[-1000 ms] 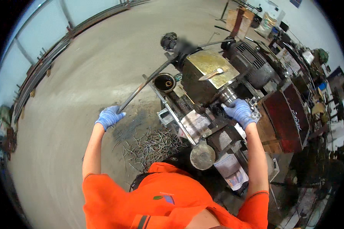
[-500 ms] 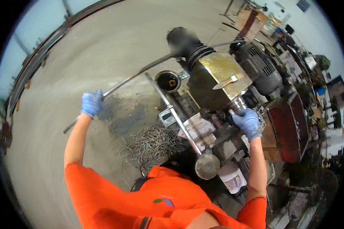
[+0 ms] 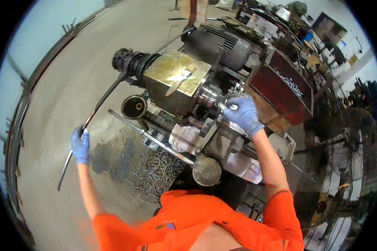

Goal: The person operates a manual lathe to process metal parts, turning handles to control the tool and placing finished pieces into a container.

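My left hand [image 3: 80, 146], in a blue knit glove, is closed around a long dark metal lever bar [image 3: 95, 109] that runs to the far left end of a greasy machine [image 3: 167, 94]. The bar's bare lower end sticks out below my fist. My right hand [image 3: 243, 115], gloved alike, is beside the machine's shiny round metal chuck [image 3: 209, 96]. Its fingers are bent together at a small bright metal piece, which they partly cover; I cannot make out its kind. A wooden-handled brush [image 3: 179, 83] lies on the machine's yellowish top.
An open round pot [image 3: 134, 107] of dark liquid is left of the machine. A silver rod handle [image 3: 167, 148] slants toward a round metal plate [image 3: 206, 171]. Thin metal scraps [image 3: 155, 175] lie heaped on the floor. At right stands a dark red bin [image 3: 280, 96] with small metal parts.
The view has swung right, so the machine appears further left. My left hand and the lever bar are lower and steeper in the picture. My right hand remains by the chuck, its fingers now more bent.
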A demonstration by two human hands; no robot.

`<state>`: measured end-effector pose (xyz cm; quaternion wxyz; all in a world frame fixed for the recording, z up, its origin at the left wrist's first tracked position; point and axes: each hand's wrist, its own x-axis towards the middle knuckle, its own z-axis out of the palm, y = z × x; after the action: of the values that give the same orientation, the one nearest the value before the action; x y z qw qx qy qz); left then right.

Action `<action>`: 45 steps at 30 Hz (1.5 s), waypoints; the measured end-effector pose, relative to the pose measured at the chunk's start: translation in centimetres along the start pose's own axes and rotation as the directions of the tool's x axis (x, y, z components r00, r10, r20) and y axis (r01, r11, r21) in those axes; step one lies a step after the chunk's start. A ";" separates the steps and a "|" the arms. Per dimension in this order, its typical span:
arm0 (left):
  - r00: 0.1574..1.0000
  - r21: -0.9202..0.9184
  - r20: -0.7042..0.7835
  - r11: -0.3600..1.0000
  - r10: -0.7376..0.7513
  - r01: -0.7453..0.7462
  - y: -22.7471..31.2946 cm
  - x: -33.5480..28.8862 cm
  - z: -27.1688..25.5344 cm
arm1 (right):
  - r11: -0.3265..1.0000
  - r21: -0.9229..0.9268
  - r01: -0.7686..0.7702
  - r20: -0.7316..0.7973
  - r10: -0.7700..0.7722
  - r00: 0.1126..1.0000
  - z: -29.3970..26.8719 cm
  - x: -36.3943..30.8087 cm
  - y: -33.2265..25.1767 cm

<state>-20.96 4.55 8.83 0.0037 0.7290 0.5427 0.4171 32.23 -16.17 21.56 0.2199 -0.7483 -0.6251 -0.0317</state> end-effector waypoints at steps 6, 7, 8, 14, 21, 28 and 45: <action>0.687 -0.351 0.723 0.816 -0.077 0.460 3.8 -14.5 16.8 | 0.979 0.078 -0.187 -0.170 0.198 0.965 -5.3 -8.1 5.3; 0.702 0.009 0.691 0.974 -0.170 0.227 0.7 -18.0 20.2 | 0.974 0.083 -0.212 -0.129 0.221 0.967 -5.9 -9.1 5.8; 0.612 0.066 0.783 0.994 -0.106 0.087 8.0 -16.6 20.8 | 0.954 0.003 -0.299 -0.197 0.294 0.935 -6.4 -12.4 8.0; 0.467 0.240 0.884 0.853 0.005 -0.464 7.4 -10.9 21.2 | 0.832 0.098 -0.545 -0.293 0.548 0.784 -7.4 -23.8 16.5; 0.591 0.159 0.805 0.980 -0.058 -0.122 6.5 -9.7 16.0 | 0.623 0.076 -0.778 -0.340 0.750 0.567 -9.1 -32.4 24.4; 0.877 -0.402 0.479 0.879 -0.037 0.256 11.9 -2.7 6.2 | 0.336 -0.558 -0.759 -0.123 0.870 0.477 -12.0 -41.6 30.9; 0.840 -0.503 0.048 0.740 0.540 -0.447 35.1 -1.3 7.0 | 0.136 -0.521 -0.843 -0.279 0.906 0.318 -7.7 -45.1 27.9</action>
<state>10.91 -7.76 19.57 0.1219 0.8597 0.2077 0.4505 50.73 -63.96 5.86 -0.0778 -0.9951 -0.0363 -0.0490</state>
